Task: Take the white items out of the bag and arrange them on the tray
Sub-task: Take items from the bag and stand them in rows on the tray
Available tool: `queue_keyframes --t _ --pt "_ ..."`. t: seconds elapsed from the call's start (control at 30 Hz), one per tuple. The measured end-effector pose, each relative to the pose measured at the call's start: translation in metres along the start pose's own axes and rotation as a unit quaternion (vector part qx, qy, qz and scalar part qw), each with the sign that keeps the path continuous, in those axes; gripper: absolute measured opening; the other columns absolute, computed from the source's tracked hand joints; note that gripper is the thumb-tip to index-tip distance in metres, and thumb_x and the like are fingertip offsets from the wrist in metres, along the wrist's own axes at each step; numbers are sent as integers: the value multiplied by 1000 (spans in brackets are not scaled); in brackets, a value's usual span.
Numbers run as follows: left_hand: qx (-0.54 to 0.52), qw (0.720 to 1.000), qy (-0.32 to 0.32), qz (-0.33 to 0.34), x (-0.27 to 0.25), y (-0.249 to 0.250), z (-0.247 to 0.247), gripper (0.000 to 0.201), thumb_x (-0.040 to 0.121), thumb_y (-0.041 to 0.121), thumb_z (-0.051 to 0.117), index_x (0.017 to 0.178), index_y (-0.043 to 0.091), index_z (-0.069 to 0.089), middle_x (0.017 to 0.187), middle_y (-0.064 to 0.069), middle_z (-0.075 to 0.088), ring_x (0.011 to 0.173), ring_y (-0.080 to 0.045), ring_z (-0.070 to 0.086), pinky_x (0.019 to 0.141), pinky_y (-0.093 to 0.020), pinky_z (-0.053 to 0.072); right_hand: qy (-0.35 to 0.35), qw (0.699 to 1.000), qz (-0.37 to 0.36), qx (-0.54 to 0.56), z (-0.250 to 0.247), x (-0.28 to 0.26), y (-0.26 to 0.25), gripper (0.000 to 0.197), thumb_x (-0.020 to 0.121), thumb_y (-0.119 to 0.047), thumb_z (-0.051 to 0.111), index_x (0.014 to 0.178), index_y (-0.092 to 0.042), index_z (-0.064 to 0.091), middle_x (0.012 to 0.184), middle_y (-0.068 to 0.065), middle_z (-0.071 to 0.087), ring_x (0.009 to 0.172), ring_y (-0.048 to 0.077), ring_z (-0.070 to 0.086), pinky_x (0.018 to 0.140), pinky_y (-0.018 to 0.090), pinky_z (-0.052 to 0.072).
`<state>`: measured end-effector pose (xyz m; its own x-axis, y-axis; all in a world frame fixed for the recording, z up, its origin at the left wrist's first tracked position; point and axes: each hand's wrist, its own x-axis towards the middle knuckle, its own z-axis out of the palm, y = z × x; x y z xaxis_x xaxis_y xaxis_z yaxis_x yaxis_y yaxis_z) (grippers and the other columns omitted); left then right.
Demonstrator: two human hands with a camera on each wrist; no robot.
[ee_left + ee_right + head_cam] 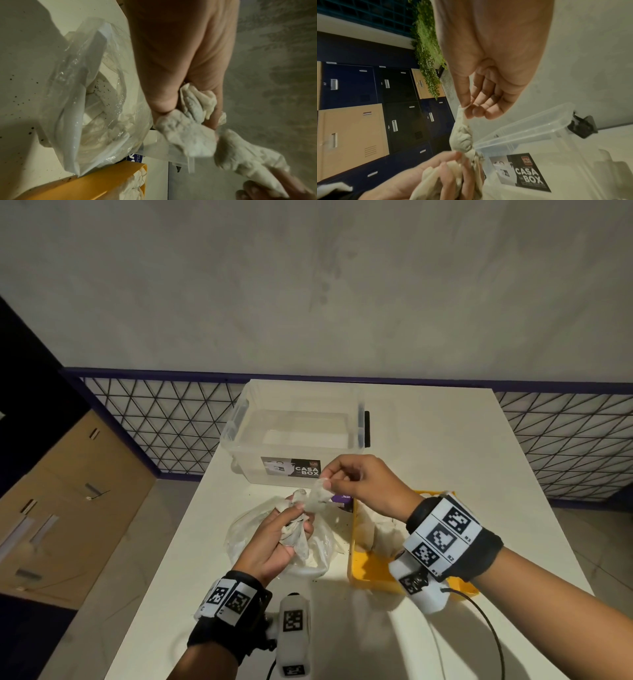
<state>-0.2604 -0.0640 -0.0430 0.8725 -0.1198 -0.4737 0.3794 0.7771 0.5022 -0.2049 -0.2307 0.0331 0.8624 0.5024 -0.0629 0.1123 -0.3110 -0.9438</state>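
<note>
head view: the left hand (274,539) is clutching a bunch of white items (298,529) above the bag (246,529), beside the tray (370,573).

left wrist: the bunch is looking tangled.

right wrist: the right hand (481,102) is pinching one tip; it may be slipping free or tearing.

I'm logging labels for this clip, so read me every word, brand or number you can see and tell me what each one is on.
"CASA BOX": on the black label on the front of the clear plastic box.
Small red badge above it: too blurred to read.
"lean": a cut-off word on a purple package behind the plastic bag.
Square black-and-white markers on the wristbands: patterns; the tiny figures beside them are unreadable.
</note>
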Motion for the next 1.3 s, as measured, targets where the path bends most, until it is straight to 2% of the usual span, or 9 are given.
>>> queue_keyframes --t 0.13,0.37,0.57,0.73,0.87,1.0,1.1,1.17,1.3 --pt "-8 1000 3 -5 0 2 -3 33 78 0 60 109 7 54 86 -12 61 69 -15 63 51 -21 52 29 996 -27 -81 -7 1 -5 12 85 -9 63 95 -12 68 79 -3 61 67 -1 51 66 6 41" --pt "-11 1000 9 -6 -1 1 -3 36 74 -1 62 108 8 56 90 -10 58 69 -15 65 52 -20 52 59 976 -25 -208 -18 -7 5 12 84 -13 65 94 -12 71 89 1 64 83 15 56 78 28 45" --pt "6 1000 6 -14 0 -1 2 35 73 -1 62 107 7 57 86 -12 60 68 -15 64 51 -19 51 64 976 35 -203 -27 -18 22 13 88 -19 60 97 -14 68 94 11 69 88 24 62 83 39 50" --pt "14 1000 -6 -20 3 -1 5 36 76 -1 60 110 8 55 85 -13 60 69 -15 64 51 -20 52 80 976 70 -191 -41 -32 35 11 89 -16 58 98 -14 64 83 10 66 82 27 62 77 37 49" --pt "27 999 -10 -24 5 -2 10 34 75 -1 61 108 7 57 82 -13 62 69 -15 61 51 -20 51 91 966 116 -210 -66 -42 58 12 86 -9 59 95 -14 64 86 11 66 84 26 61 79 37 49" --pt "30 999 -8 -30 6 -4 14 38 75 -2 61 111 7 57 81 -13 63 71 -16 61 51 -21 51 61 938 170 -296 -93 -50 87 10 86 -8 57 93 -8 64 90 6 65 89 24 59 78 33 45" --pt "37 999 -10 -35 7 -4 16 44 76 -3 60 117 8 53 83 -14 63 73 -17 60 51 -21 51 -9 895 204 -397 -102 -55 105 12 84 -9 55 87 -21 56 82 -5 58 85 18 51 72 27 34" --pt "42 998 -8 -35 8 -4 17 46 76 -3 61 120 8 52 84 -14 62 74 -18 58 50 -21 51 -49 868 220 -443 -102 -57 113 16 85 -12 52 86 -27 50 81 -8 52 86 15 47 75 25 26" --pt "51 998 -2 -30 9 -4 19 52 74 -3 62 124 8 52 83 -15 62 74 -18 57 50 -22 50 -85 831 244 -493 -94 -63 126 13 87 -15 47 87 -28 49 90 -5 53 104 18 53 81 30 19"
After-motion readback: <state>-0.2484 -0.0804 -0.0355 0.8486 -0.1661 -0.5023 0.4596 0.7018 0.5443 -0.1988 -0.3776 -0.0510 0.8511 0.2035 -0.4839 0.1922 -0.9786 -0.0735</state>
